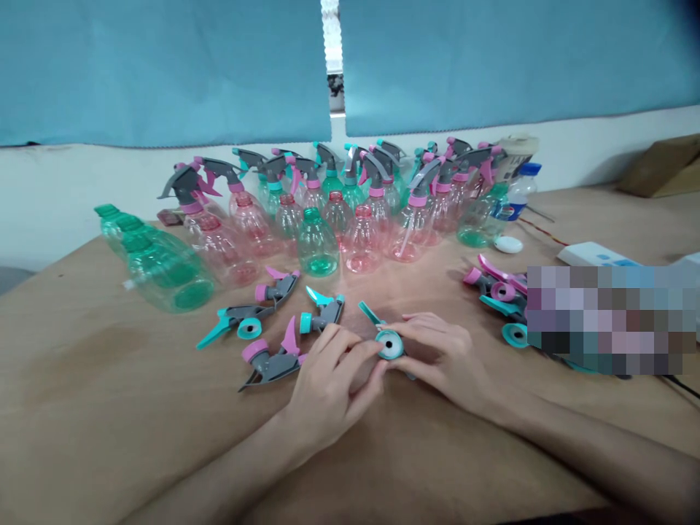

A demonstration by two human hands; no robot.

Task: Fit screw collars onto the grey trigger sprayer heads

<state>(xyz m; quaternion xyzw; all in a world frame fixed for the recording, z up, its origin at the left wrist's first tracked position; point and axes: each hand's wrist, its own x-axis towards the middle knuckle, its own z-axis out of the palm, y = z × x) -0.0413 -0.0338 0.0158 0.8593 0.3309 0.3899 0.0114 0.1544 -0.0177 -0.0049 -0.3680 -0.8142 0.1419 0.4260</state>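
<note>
Between both hands is a grey and teal trigger spray head point(390, 345), its round collar turned toward me with a dark hole in the middle. My left hand point(336, 379) pinches the collar's left side with thumb and index finger. From the right, my right hand point(445, 357) grips the same head, its fingers closed around the grey body, which they partly hide. Just left of my hands lie loose spray heads: a teal one point(322, 315), a pink one point(270, 361), another pink one point(278, 286) and a teal one point(235, 324).
Behind stand several clear pink and green bottles, some open-necked like the green bottle point(318, 244), others topped with spray heads. Green bottles point(169, 270) lean at the left. More spray heads point(500, 292) are piled at the right, near a white lid point(508, 245) and a Pepsi-labelled bottle point(519, 193).
</note>
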